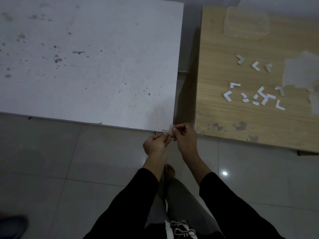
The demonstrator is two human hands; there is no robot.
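Observation:
A small pale strip [167, 131], like tape or paper, is held at the near right corner of the white board [89, 62]. My left hand [156, 144] pinches the strip's left end from below. My right hand [185, 137] pinches its right end, fingers curled. Both hands meet just over the board's front edge. Black sleeves cover both forearms. The strip's exact shape is hard to make out.
A wooden table [241, 118] stands to the right with several small white L-shaped pieces [255, 95] scattered on it and a clear plastic container [246, 23] at the back. A narrow gap separates board and table. Grey floor tiles [60, 169] lie below; a dark shoe [12, 226] at bottom left.

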